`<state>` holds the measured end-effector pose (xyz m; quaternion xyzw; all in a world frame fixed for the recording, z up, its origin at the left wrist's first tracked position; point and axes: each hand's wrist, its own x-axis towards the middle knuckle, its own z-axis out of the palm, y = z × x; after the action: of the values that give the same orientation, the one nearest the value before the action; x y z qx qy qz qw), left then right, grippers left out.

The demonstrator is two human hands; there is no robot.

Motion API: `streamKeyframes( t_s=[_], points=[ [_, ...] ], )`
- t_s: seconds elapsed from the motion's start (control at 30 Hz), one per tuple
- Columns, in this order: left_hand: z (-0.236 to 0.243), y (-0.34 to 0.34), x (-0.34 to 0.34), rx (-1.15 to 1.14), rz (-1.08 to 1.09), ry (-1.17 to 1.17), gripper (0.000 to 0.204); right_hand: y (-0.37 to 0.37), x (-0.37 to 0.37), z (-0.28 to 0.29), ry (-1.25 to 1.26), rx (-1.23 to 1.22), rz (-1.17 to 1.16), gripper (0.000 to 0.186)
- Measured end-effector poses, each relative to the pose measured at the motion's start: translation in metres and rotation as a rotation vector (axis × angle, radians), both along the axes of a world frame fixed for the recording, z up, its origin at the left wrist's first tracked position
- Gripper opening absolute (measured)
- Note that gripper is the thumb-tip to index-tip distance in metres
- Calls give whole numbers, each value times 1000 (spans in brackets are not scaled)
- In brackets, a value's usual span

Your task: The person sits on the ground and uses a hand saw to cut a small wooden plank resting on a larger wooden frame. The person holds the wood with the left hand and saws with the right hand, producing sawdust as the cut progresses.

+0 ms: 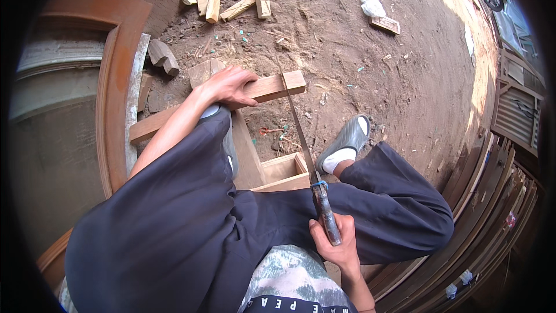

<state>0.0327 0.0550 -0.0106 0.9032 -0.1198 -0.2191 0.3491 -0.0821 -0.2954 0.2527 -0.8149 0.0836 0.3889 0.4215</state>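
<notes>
A long squared wooden bar point(272, 88) lies across a wooden support, its right end sticking out over the ground. My left hand point(229, 87) presses down on the bar with its fingers wrapped over it, and my left foot also rests against it. In my right hand point(337, 237) is the worn dark handle of a handsaw point(301, 130), with blue binding where the blade begins. The narrow blade runs forward, away from me, and crosses the bar near its right end. Whether its teeth have cut into the wood cannot be made out.
Short wood offcuts point(249, 6) are scattered ahead on the dirt. Between my feet stands an open wooden box point(284, 169). A brown wooden frame point(110, 81) leans at the left, and stacked planks point(469, 226) line the right. A white plastic bag point(372, 6) lies farther off.
</notes>
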Motion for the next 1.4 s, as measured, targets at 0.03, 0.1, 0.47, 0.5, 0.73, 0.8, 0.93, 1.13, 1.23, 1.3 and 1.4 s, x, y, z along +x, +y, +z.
streamKeyframes(
  t_s=[0.03, 0.1, 0.47, 0.5, 0.73, 0.8, 0.93, 1.13, 1.23, 1.3, 1.4],
  points=[
    [2, 0, 2, 12, -17, 28, 60, 0, -1, 5, 18, -2, -5, 33],
    [5, -1, 8, 35, -48, 83, 64, -1, -6, 14, 54, -7, -14, 32],
    [-2, 1, 2, 42, -50, 35, 68, -12, -13, 0, 11, 26, -46, 33],
    [-4, 2, 5, 44, -59, 42, 69, -14, -16, 5, 27, 22, -55, 33],
    [1, -2, 5, 92, -72, 109, 73, 2, -10, -11, 32, 27, -57, 34],
    [4, 1, 4, 83, -61, 96, 73, 3, -12, -4, 44, 20, -75, 35],
    [-5, 2, 1, 77, -57, 58, 73, -4, -21, 6, 48, 37, -57, 36],
    [2, 0, -4, 19, 17, -39, 70, -1, -13, 9, 51, 8, -89, 35],
    [0, 4, -2, 17, -48, 24, 69, -9, -18, 15, 67, 37, -120, 35],
    [1, 1, -2, -17, -47, 30, 69, -6, -18, 18, 63, 13, -85, 36],
    [8, 0, 2, 5, -38, 43, 66, 1, -11, 16, 63, 14, -77, 35]
  ],
)
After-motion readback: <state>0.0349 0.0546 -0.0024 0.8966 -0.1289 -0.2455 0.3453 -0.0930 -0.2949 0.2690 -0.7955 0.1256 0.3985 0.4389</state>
